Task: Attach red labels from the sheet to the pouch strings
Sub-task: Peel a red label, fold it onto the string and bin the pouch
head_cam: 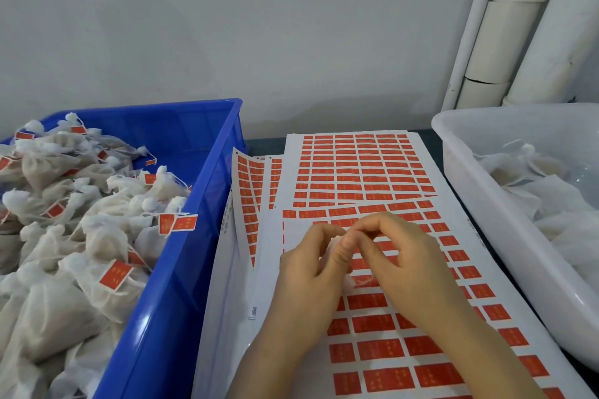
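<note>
In the head view, both hands meet over the nearest label sheet (372, 350), which lies between two bins. The left hand (311, 266) has its fingers curled around a small white pouch (331, 245), mostly hidden inside the grip. The right hand (398, 256) pinches the top of that pouch with bent fingertips against the left thumb. A thin string (364, 282) loops out below the hands. Whether a red label is between the fingers cannot be told. More label sheets (356, 168) lie behind, overlapping. At left, a blue bin (207, 204) holds labelled pouches (97, 236). At right, a white tub (486, 204) holds plain pouches (551, 197). White pipes (518, 26) stand against the wall.
</note>
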Motion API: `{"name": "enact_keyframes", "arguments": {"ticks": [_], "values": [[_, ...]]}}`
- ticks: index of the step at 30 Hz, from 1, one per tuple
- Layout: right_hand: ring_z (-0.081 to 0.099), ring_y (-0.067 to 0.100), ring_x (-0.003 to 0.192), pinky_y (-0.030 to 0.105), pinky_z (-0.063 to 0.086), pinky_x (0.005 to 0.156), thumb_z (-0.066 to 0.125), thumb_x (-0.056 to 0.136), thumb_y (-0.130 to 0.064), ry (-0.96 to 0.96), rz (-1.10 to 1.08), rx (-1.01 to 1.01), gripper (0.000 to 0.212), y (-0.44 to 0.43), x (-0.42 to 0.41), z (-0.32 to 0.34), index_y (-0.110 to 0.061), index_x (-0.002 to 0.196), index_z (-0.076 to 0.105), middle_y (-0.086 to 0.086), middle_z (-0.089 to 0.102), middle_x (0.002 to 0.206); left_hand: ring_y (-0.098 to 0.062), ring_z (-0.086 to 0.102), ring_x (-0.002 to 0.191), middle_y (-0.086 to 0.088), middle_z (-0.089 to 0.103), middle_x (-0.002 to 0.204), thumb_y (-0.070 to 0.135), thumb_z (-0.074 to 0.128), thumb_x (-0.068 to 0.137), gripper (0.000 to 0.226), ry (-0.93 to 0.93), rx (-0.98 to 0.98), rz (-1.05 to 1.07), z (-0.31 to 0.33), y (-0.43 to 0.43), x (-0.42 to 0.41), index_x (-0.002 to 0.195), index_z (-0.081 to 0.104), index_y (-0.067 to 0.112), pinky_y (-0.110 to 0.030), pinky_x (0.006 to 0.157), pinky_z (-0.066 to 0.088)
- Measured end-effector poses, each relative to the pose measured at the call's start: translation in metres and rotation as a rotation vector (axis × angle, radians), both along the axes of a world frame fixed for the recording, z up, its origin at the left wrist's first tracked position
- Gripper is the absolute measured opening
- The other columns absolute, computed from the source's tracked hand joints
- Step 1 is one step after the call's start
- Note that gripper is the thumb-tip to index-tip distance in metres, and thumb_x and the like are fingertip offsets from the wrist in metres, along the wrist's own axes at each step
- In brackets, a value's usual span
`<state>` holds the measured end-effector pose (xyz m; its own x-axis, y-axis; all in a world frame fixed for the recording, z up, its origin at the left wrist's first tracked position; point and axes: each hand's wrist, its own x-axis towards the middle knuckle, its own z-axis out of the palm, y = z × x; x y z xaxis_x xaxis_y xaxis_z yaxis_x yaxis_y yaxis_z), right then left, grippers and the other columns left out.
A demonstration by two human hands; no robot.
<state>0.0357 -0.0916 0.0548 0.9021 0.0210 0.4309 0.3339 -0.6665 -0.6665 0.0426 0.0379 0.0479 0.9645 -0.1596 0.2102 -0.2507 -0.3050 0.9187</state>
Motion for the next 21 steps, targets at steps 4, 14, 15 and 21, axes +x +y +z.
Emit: {"name": "enact_keyframes", "arguments": {"ticks": [4,14,15,21], "values": [[0.053,-0.010,0.087,0.003,0.040,0.062,0.051,0.084,-0.041,-0.025,-0.045,-0.008,0.013,0.002,0.001,-0.001,-0.051,0.081,0.043,-0.034,0.051,0.083,0.014,0.055,0.090,0.024,0.062,0.085,0.066,0.031,0.076,0.041,-0.029,-0.078,0.244,0.002,-0.001,-0.001,0.084,0.057,0.035,-0.002,0.060,0.045],[0.055,-0.007,0.076,-0.003,0.038,0.077,0.048,0.082,-0.038,-0.194,-0.107,0.023,0.012,0.004,-0.002,0.003,-0.032,0.091,0.053,-0.032,0.047,0.084,-0.004,0.037,0.038,0.005,0.045,0.048,0.054,0.046,0.084,0.049,0.859,-0.524,-0.240,0.017,0.019,0.002,0.088,0.078,0.018,-0.014,0.036,0.030],[0.054,-0.007,0.075,-0.003,0.037,0.078,0.049,0.082,-0.037,-0.202,-0.112,0.020,0.011,0.005,-0.002,0.003,-0.031,0.090,0.054,-0.032,0.047,0.084,-0.004,0.036,0.039,0.005,0.044,0.049,0.053,0.047,0.084,0.046,0.866,-0.542,-0.244,0.016,0.019,0.003,0.092,0.078,0.019,-0.014,0.036,0.030],[0.053,-0.005,0.067,0.000,0.041,0.075,0.054,0.082,-0.031,-0.207,-0.082,-0.028,0.019,0.009,-0.004,0.001,-0.018,0.090,0.065,-0.017,0.056,0.078,-0.003,0.036,0.040,0.006,0.045,0.053,0.051,0.048,0.085,0.043,0.927,-0.650,-0.306,0.014,0.020,0.003,0.099,0.076,0.022,-0.012,0.036,0.029]]}}
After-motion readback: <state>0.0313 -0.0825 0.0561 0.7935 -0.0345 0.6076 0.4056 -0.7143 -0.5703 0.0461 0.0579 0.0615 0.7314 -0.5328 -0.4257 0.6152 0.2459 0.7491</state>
